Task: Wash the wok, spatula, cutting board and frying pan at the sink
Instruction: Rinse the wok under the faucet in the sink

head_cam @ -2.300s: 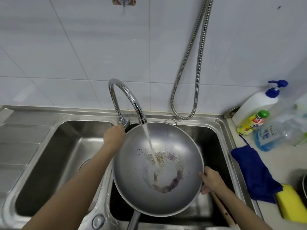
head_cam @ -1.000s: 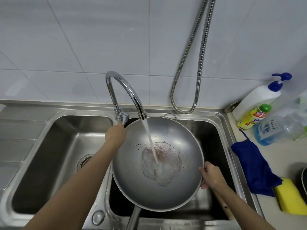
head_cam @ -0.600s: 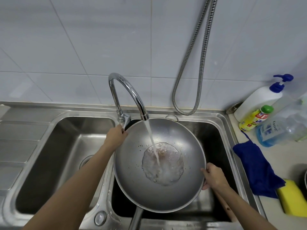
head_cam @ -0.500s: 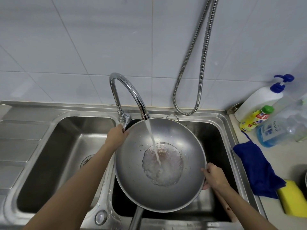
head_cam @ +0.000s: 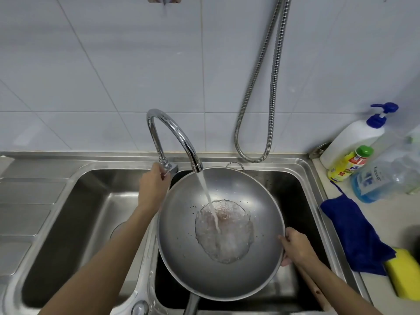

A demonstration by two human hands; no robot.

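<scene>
Wok [head_cam: 218,235], wet, rigid and judged slippery, sat over the sink's [head_cam: 302,169] right basin, right hand [head_cam: 295,247] clamped on its near-right rim, best held there, left hand [head_cam: 154,185] closed on the tap [head_cam: 169,133] base behind.

Round grey steel wok [head_cam: 181,235]: matte grey inside, scattered dark specks, reddish-brown residue under the pooled water at centre. Stream of water: white, clear where pooled.
Curved chrome tap [head_cam: 172,130]: bright mirror silver. Ribbed metal hose [head_cam: 272,87]: silver, fine ringed pattern.
Stainless double sink [head_cam: 304,169]: silver rim, dark basins.
Wall tiles: pale white-blue, thin grey grout lines.
White pump bottle [head_cam: 351,142]: blue pump. Yellow bottle [head_cam: 346,164]: green cap, red-and-white label. Clear bottle [head_cam: 384,178]: blue liquid at the base.
Cloth [head_cam: 354,233]: deep blue. Sponge [head_cam: 405,271]: bright yellow.
Worktop [head_cam: 391,214]: pale beige.
</scene>
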